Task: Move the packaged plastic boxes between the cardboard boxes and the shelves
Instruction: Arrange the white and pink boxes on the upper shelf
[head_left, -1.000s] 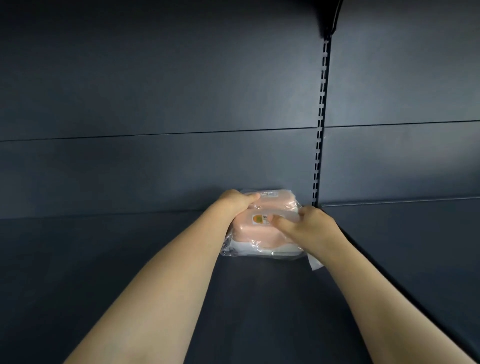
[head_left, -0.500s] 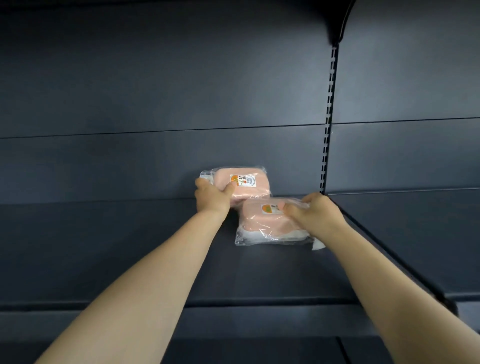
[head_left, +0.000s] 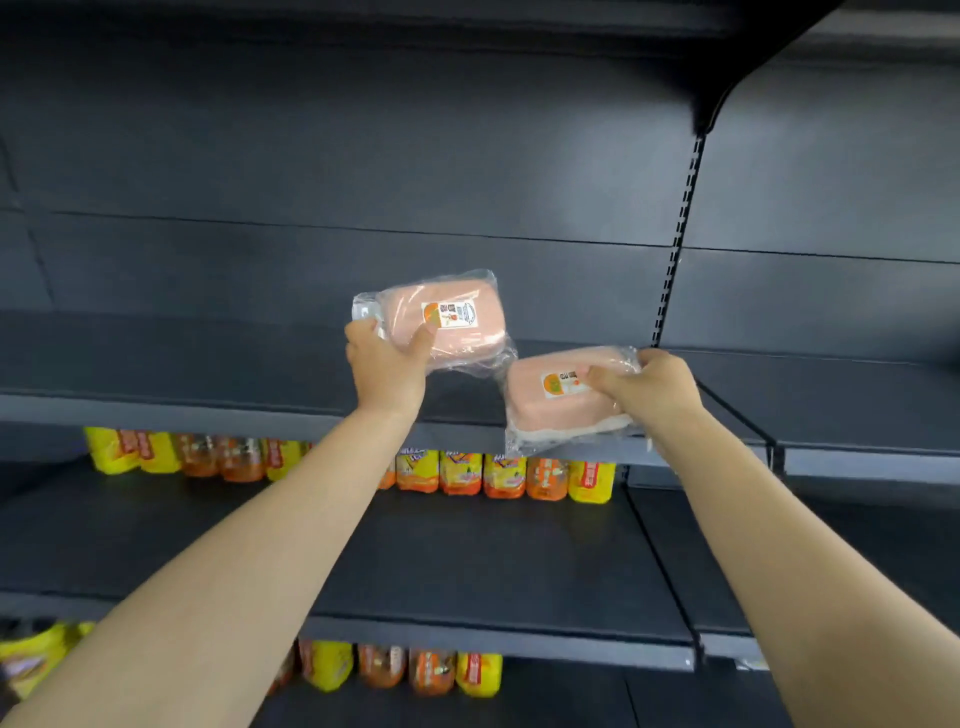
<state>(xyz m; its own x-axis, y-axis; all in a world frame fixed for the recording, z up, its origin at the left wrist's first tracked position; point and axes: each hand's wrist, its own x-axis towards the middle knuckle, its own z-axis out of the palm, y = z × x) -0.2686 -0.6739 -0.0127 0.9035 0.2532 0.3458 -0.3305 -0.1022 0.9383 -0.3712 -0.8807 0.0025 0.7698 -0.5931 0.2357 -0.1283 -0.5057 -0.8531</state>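
Note:
Two pink plastic boxes wrapped in clear film are held up in front of a dark shelf (head_left: 208, 405). My left hand (head_left: 387, 364) grips the left packaged box (head_left: 457, 322) by its lower left corner, tilted, label facing me. My right hand (head_left: 649, 389) grips the right packaged box (head_left: 540, 410) by its right end, lower and nearer the shelf's front edge. Both boxes are off the shelf surface. No cardboard box is in view.
A slotted upright (head_left: 675, 239) divides the shelving at right. Yellow and orange packets (head_left: 498, 475) line the back of the shelf below, and more packets (head_left: 405, 670) stand under the lowest shelf edge (head_left: 493, 644). A bracket (head_left: 722, 98) hangs at top right.
Both hands have pulled the boxes back from the rear of the shelf toward its front edge and lifted them. The view has drawn back, revealing the lower shelves.

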